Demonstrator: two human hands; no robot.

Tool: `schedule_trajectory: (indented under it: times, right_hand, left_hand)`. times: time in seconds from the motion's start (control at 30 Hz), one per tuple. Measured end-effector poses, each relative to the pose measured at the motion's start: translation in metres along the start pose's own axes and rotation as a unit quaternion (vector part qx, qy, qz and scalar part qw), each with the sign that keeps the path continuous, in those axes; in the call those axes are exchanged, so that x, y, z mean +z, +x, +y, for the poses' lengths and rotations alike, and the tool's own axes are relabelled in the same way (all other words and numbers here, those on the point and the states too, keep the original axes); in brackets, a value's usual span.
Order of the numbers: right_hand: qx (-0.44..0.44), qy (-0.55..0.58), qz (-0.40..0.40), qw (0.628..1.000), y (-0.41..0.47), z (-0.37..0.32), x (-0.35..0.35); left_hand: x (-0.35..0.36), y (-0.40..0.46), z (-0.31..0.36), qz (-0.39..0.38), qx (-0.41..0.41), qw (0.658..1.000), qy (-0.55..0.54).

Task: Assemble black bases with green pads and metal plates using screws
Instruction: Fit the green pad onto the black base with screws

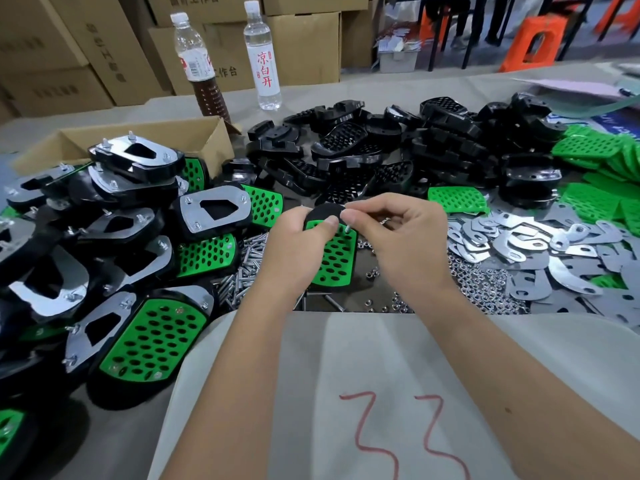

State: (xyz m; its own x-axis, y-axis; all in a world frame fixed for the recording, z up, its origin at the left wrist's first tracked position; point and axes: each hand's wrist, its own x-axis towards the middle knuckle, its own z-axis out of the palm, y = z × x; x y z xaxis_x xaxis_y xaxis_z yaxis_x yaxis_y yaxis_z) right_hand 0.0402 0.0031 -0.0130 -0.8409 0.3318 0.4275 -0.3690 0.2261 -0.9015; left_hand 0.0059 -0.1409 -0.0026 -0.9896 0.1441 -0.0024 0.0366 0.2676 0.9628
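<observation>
1. Left hand (pixel 294 247) grips a black base (pixel 325 212) fitted with a green pad (pixel 334 258). Thumb lies across the pad's upper edge; the other fingers curl behind the piece. The piece is tilted up off the table, at centre.
2. Right hand (pixel 405 233) pinches a screw (pixel 347 226) between thumb and forefinger. Screw sits at the pad's upper right corner, touching or just above it; cannot tell whether it has entered a hole.
3. Loose screws (pixel 242 268) lie heaped on the table just left of the held piece, a few more below it.
4. Nuts (pixel 481 285) are scattered right of the right hand, reaching under the plates.
5. Metal plates (pixel 540 244) are piled loosely at the right, overlapping each other.
6. Spare green pads (pixel 595 195) are stacked at far right; one lies flat beyond the right hand.
7. Bare black bases (pixel 381 150) form a large heap beyond the hands, across the middle of the table.
8. Finished units (pixel 149 337), black base with green pad and plate bolted on, are piled at left, several with screw ends pointing up.
9. An open carton (pixel 145 133) stands behind that pile.
10. Two bottles (pixel 263 57) stand upright beyond the carton, one clear, one with dark liquid low down.
11. Grey cloth (pixel 346 375) bearing red marks covers the near table edge under both forearms.
</observation>
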Motion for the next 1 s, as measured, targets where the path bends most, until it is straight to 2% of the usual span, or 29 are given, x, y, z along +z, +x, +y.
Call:
schedule_trajectory:
  times: [0.17, 0.4, 0.57, 0.8, 1.0]
  right_hand:
    - [-0.012, -0.032, -0.001, 0.999, -0.001, 0.003, 0.001]
    - [-0.135, -0.162, 0.043, 0.977, -0.004, 0.006, 0.005]
    - [-0.129, -0.172, 0.054, 0.975, -0.005, 0.008, 0.004]
    - [-0.165, -0.189, -0.049, 0.967, 0.001, 0.012, -0.012]
    - [-0.122, -0.133, -0.123, 0.976, 0.003, 0.008, -0.024]
  left_hand:
    - [0.003, 0.000, -0.001, 0.022, 0.007, 1.000, 0.010]
    - [0.014, -0.004, 0.002, 0.073, 0.015, 0.997, -0.014]
    - [0.025, -0.010, 0.009, 0.104, 0.011, 0.994, -0.030]
    - [0.016, -0.006, -0.001, 0.035, 0.004, 0.999, -0.016]
    - [0.003, -0.004, -0.004, -0.041, -0.088, 0.991, -0.091]
